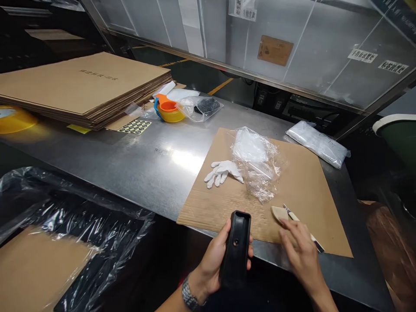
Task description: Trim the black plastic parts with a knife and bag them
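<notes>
My left hand (212,258) is wrapped around a long black plastic part (236,247), held upright in front of the bench edge. The part has a recessed face with a small round hole and an open pocket at its top. My right hand (302,247) hovers over the cardboard sheet, fingers bent and apart. Its fingertips reach the lower edge of a small beige pad (278,213); whether they touch it I cannot tell. Beside that pad lies a slim craft knife (294,216), partly hidden by my right hand.
On the cardboard sheet (302,182) lie a white glove (223,172) and a crumpled clear bag (260,173). A packed white bundle (318,143) sits behind right. Stacked cardboard (81,86), a sticker sheet (134,127) and an orange-yellow tape dispenser (170,113) occupy the left side.
</notes>
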`<state>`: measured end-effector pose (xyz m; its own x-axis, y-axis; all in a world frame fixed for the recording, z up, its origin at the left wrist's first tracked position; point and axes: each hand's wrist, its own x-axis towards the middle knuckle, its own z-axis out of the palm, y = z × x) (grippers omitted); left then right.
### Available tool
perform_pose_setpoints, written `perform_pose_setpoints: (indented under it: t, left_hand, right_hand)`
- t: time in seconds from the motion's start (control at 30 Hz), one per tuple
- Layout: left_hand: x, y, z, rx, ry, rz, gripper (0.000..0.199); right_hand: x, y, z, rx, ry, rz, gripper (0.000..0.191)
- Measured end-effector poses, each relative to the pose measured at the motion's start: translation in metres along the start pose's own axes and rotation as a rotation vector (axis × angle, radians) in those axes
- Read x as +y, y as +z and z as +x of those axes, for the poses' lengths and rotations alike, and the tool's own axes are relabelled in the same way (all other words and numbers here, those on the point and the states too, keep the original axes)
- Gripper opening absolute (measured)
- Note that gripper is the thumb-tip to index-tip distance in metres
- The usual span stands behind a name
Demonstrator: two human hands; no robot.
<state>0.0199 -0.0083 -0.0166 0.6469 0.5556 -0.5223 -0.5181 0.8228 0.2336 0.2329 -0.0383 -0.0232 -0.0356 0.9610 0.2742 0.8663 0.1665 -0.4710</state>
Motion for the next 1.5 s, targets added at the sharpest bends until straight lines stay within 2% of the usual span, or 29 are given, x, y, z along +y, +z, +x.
perform_pose_setpoints:
  t: [0.07,0.13,0.2,0.27,0.4,0.5,0.6,0.7,0.8,0.93,1.07,1.13,1.23,1.3,1.37,1.5]
  left_hand:
    - [-0.004,0.002,0.002,0.028,0.006,0.0,0.057]
    - [-0.007,0.005,0.003,0.056,0.012,-0.039,0.052]
    - [-0.009,0.008,0.003,0.088,0.034,-0.084,0.044]
    - [-0.01,0.01,0.001,0.123,0.051,-0.093,0.039]
    - [-0.013,0.01,-0.001,0.192,0.058,-0.042,0.037]
    - [-0.017,0.009,-0.002,0.194,0.056,-0.008,0.036]
    - [-0.023,0.009,-0.005,0.162,-0.106,0.072,0.051]
    - [-0.027,0.01,-0.009,0.164,-0.234,0.196,0.068]
    - [-0.026,0.011,-0.011,0.146,-0.245,0.258,0.069]
    - [-0.024,0.009,-0.01,0.139,-0.249,0.305,0.069]
    - [-0.021,0.008,-0.007,0.135,-0.191,0.273,0.066]
    - [-0.02,0.008,-0.006,0.183,-0.079,0.238,0.06]
    - [-0.018,0.01,-0.004,0.266,0.128,0.173,0.048]
    - [-0.017,0.011,-0.003,0.29,0.219,0.168,0.045]
    - [-0.018,0.012,-0.003,0.302,0.269,0.196,0.049]
    - [-0.02,0.014,-0.005,0.318,0.281,0.255,0.053]
  right_hand:
    - [-0.038,-0.006,-0.001,-0.117,-0.157,0.18,0.027]
    - [-0.068,-0.007,-0.002,-0.174,-0.302,0.258,0.025]
    - [-0.085,-0.003,-0.001,-0.175,-0.359,0.274,0.022]
    - [-0.093,0.001,0.0,-0.165,-0.355,0.264,0.022]
    - [-0.095,0.004,0.002,-0.228,-0.353,0.247,0.03]
    - [-0.09,0.002,0.007,-0.3,-0.356,0.229,0.025]
    - [-0.076,0.0,0.016,-0.289,-0.313,0.161,0.015]
    - [-0.058,-0.003,0.029,-0.244,-0.261,0.133,0.017]
    - [-0.049,-0.007,0.038,-0.261,-0.233,0.24,0.015]
    - [-0.051,-0.008,0.042,-0.304,-0.177,0.391,0.018]
    - [-0.051,-0.004,0.031,-0.219,-0.001,0.453,0.023]
    - [-0.052,-0.001,0.017,-0.206,0.063,0.428,0.021]
    - [-0.058,0.007,-0.012,-0.307,0.07,0.374,0.065]
    - [-0.064,0.012,-0.028,-0.396,0.093,0.417,0.078]
    - [-0.069,0.017,-0.035,-0.441,0.144,0.518,0.075]
    - [-0.071,0.021,-0.028,-0.406,0.266,0.629,0.059]
